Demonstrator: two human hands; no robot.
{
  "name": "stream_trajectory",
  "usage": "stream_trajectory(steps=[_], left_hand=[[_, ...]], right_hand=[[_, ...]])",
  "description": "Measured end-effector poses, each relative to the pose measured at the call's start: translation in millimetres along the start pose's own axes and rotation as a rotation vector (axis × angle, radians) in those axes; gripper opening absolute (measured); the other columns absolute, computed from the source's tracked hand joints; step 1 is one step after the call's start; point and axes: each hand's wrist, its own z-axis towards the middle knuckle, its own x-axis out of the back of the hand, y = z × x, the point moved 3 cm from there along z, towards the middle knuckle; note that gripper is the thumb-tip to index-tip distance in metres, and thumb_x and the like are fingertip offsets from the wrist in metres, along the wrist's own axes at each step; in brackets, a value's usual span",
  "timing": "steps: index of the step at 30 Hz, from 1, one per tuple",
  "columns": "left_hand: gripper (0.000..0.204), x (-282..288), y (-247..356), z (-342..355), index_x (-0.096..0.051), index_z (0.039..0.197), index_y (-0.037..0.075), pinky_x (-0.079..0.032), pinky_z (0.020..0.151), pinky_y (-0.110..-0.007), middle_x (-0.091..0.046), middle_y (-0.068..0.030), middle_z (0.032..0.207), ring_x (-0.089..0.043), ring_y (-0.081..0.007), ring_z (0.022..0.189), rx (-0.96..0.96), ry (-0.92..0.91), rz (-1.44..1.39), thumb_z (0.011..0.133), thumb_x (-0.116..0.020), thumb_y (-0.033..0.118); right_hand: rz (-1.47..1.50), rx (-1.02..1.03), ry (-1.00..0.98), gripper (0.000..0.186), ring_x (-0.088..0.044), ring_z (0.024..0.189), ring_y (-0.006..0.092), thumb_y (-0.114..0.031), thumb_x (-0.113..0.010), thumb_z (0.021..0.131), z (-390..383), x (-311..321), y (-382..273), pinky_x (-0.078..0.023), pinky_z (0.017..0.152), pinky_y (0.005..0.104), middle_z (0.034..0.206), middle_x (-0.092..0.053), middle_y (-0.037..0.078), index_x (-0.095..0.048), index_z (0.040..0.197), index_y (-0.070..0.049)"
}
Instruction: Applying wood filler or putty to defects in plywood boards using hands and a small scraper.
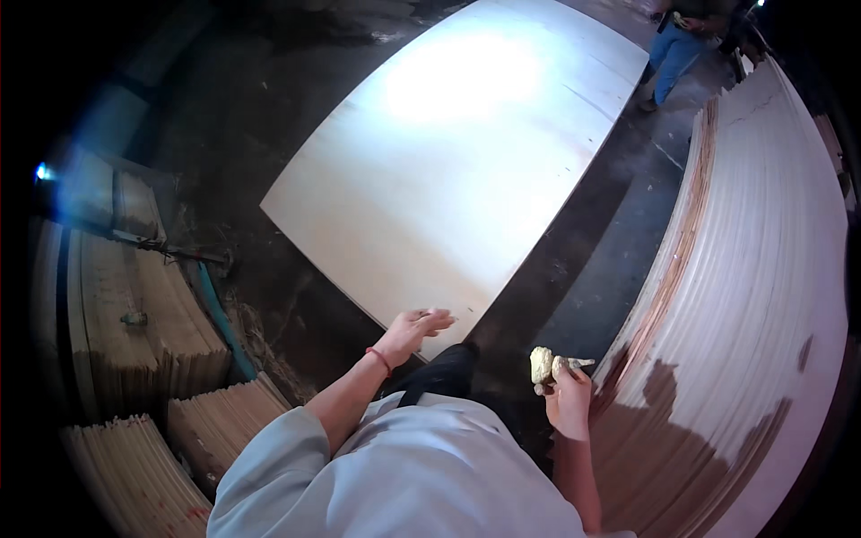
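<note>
A large pale wooden sheet (430, 197) lies in front of me, with a bright glare on its far half. Over its near corner is my left hand (414, 334), fingers stretched out and nothing held; I cannot tell whether it touches the surface. My right hand (565, 394) is closed, off the sheet's right side. It grips a small tool (581, 362) with a pale, narrow end, and a lump of pale yellow putty-like paste (541, 366) sits beside the fingers. The tool's remaining part is hidden in the hand. A few small dark marks dot the sheet.
A tall stack of thin wooden sheets (744, 260) rises close on my right. Lower stacks (134, 475) and upright bundles (152, 314) stand at left, beside a teal strip (224, 318). Another person in blue trousers (674, 56) stands at the far right corner. The floor (619, 242) is dark.
</note>
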Motion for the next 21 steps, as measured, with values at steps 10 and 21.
stream_trajectory(steps=[10, 21], left_hand=[[0.052, -133, 74, -114, -0.052, 0.140, -0.007, -0.040, 0.114, -0.040, -0.061, -0.0182, 0.137, -0.056, -0.0278, 0.131, -0.137, -0.603, -0.278, 0.110, -0.040, 0.034], [0.056, -235, 41, -235, -0.055, 0.141, 0.001, -0.039, 0.113, -0.035, -0.060, -0.0118, 0.140, -0.048, -0.0218, 0.138, -0.330, -1.062, 0.175, 0.109, -0.039, 0.044]], right_hand=[[0.472, 0.225, -0.158, 0.018, -0.070, 0.089, 0.0274, -0.013, -0.058, 0.100, -133, -34, 5, -0.056, 0.067, 0.0418, 0.106, -0.071, 0.015, -0.067, 0.109, 0.000], [0.745, 0.262, 0.116, 0.023, -0.068, 0.085, 0.0223, -0.011, -0.059, 0.091, -289, 30, 79, -0.053, 0.065, 0.0358, 0.103, -0.070, 0.010, -0.064, 0.112, -0.002]])
